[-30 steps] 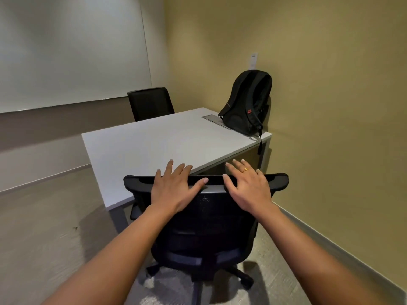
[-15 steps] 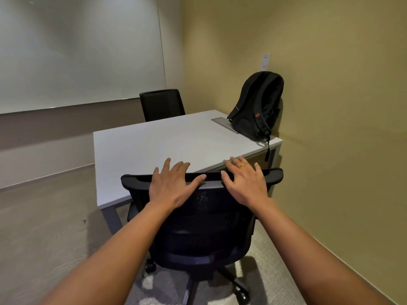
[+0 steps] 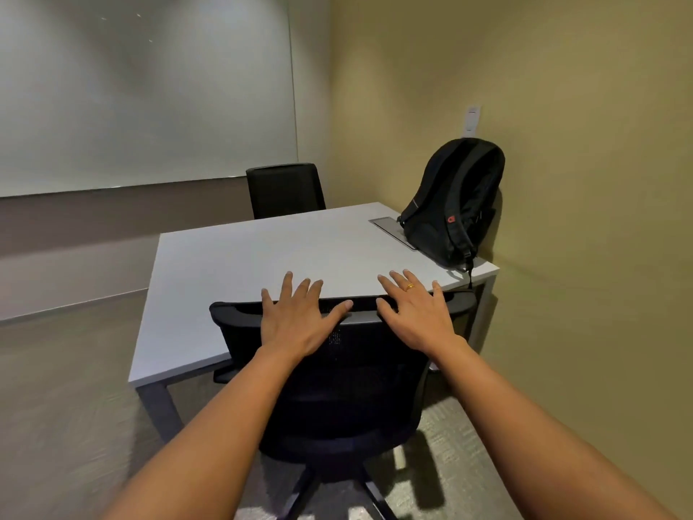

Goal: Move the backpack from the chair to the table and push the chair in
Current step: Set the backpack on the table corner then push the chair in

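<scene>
Straight ahead of both hands, beyond the chair's backrest: the counter (image 3: 262, 257), pale grey, square, set into a corner of the room. Chair (image 3: 337, 369) black, mesh-backed, on a wheeled base, seat facing the counter and partly tucked beneath its near edge. Left hand (image 3: 296, 320) laid flat on the top rail of the backrest, fingers spread, palm down, not curled around anything. Right hand (image 3: 416, 317) the same, just beside it on the rail, a gold ring (image 3: 410, 287) on one finger. Neither grip closed; both pressing open-palmed. Direction of push judged directly forward, away from the body, along the line from rail to counter; both hands equally near.

Backpack (image 3: 453, 204) black, upright, already on the counter's far right corner, leaning toward the yellow wall, overlapping a grey inset panel (image 3: 386, 225). Strap hanging over the edge.

Count: one backpack, one counter, two chairs, the second chair (image 3: 285, 189) at the far side. Chair likely needing more travel.
</scene>
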Demonstrator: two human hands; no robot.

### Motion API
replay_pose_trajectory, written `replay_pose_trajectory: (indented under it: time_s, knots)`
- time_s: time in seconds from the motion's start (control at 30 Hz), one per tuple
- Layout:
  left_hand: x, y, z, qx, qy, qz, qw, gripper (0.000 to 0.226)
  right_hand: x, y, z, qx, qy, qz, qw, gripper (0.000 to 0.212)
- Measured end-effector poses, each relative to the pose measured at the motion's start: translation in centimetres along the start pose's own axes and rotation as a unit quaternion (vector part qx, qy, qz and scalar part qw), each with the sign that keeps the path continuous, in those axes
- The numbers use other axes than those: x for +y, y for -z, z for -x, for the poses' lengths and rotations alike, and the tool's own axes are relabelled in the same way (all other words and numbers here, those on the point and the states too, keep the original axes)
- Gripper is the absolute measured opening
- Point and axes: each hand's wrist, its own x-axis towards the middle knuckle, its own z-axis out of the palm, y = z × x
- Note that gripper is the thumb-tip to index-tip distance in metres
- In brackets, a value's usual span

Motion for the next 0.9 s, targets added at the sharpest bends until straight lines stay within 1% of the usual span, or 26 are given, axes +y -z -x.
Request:
replay_pose_trajectory:
  time_s: [0.23, 0.47, 0.63, 0.9]
  knots:
    - [4.2, -1.7, -5.2, -0.006, 0.028, 0.002, 1.000, 0.088, 5.8, -0.4, -5.6, -0.018, 0.029, -0.002, 0.999, 0.049]
    - [7.6, -3.0, -9.7, -0.002, 0.058, 0.003, 0.998, 0.088, 10.5, -0.9, -10.5, -0.012, 0.065, -0.016, 0.998, 0.049]
    - [9.8, -4.1, -12.7, 0.010, 0.089, -0.013, 0.996, 0.088, 13.6, -1.5, -13.8, 0.000, 0.098, -0.026, 0.995, 0.048]
    - [14.6, -5.6, -17.3, 0.013, 0.142, -0.021, 0.990, 0.091, 19.3, -1.8, -18.7, -0.012, 0.143, -0.033, 0.989, 0.046]
